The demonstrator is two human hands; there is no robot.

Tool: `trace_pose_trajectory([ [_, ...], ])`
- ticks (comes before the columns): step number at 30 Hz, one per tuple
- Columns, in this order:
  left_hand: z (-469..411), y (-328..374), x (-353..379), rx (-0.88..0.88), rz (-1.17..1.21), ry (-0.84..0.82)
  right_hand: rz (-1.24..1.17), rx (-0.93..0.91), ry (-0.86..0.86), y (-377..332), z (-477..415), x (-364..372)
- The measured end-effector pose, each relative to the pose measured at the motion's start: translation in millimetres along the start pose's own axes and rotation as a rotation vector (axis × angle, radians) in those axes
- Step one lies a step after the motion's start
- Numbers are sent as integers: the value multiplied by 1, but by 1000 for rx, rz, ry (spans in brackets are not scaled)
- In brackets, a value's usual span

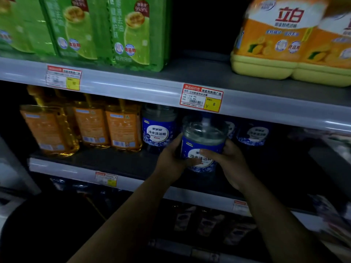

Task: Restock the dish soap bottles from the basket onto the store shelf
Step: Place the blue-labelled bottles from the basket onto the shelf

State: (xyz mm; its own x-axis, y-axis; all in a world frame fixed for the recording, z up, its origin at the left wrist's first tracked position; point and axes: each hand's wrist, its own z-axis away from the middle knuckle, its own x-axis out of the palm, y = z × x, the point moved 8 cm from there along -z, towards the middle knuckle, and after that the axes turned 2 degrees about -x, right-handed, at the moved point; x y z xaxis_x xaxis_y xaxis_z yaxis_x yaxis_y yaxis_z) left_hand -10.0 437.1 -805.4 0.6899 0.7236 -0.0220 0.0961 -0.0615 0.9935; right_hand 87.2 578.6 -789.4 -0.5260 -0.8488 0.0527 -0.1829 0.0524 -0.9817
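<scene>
A clear dish soap bottle [202,143] with a blue label is held upright in both hands, just in front of the middle shelf [91,158]. My left hand [171,160] grips its left side and my right hand [228,162] wraps its right side, thumb across the label. Matching blue-labelled bottles stand on the shelf: one [158,128] just to the left, another [253,133] farther back on the right. The basket is out of sight.
Several orange soap bottles [91,126] stand at the left of the middle shelf. Green packs [106,29] and yellow-orange packs [288,40] fill the upper shelf, with a dark gap between them. Its rail carries a price tag [202,97]. Dark bottles sit on lower shelves.
</scene>
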Motion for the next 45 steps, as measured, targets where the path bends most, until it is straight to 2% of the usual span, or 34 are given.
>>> trace_pose_trajectory([
  [2, -1, -7, 0, 9, -55, 31, 37, 6, 27, 8, 1, -8],
  [6, 7, -18, -12, -16, -280, 120, 383, 44, 38, 18, 1, -13],
  [8, 12, -29, -20, -42, -331, 128, 460, 30, 76, 23, -1, -16],
  [15, 4, -44, -21, -173, -469, -68, 559, -42, 129, 28, -39, -1],
  [24, -22, -32, -22, -183, -468, -56, 646, -10, 143, 41, -66, 1],
  [26, -19, -30, -29, -175, -530, -61, 634, 5, 209, 44, -54, 0],
  [28, -12, -24, -40, -168, -568, -29, 694, -50, 345, 39, -33, -2],
  [30, -5, -18, -56, -170, -537, 28, 755, -177, 375, 30, -14, 10],
  [33, 11, -1, -86, -153, -587, 62, 717, -259, 193, 19, -4, 53],
  [36, 33, 22, -129, -99, -745, 123, 731, -331, 36, -4, -6, 106],
  [39, 64, 46, -181, -104, -882, 267, 779, -381, -107, -26, -7, 164],
  [45, 150, 83, -279, -155, -971, 496, 781, -439, -473, -40, 10, 291],
])
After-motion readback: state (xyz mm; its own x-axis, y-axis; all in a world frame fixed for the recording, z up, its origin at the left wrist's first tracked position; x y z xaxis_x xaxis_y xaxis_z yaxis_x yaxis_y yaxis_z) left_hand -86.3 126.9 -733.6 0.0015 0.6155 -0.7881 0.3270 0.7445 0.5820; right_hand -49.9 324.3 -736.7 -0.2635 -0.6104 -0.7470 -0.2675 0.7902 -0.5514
